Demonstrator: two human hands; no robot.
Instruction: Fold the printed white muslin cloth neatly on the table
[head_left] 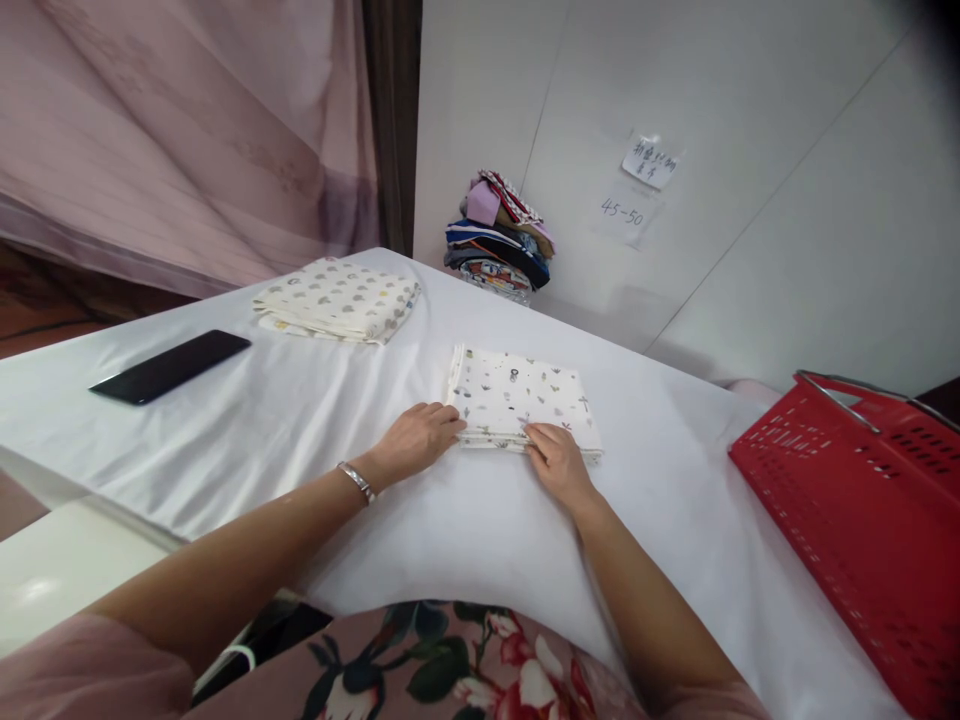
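A folded white cloth [517,392] with small grey and coloured prints lies on the white-covered table in front of me. At its near left corner, my left hand [422,437] has its fingers closed on the edge. My right hand [557,462] pinches the near edge further right, thumb below and fingers on top. The undersides of the fingers are hidden. Farther back on the left rests another folded cloth [337,298], white with grey heart-like spots.
A dark phone [171,366] lies on the left of the table [300,440]. To the right stands a red perforated basket [862,520] with a metal handle. Beyond the far edge is a pile of folded clothes [499,240] against the wall. A pink curtain [187,120] hangs at left.
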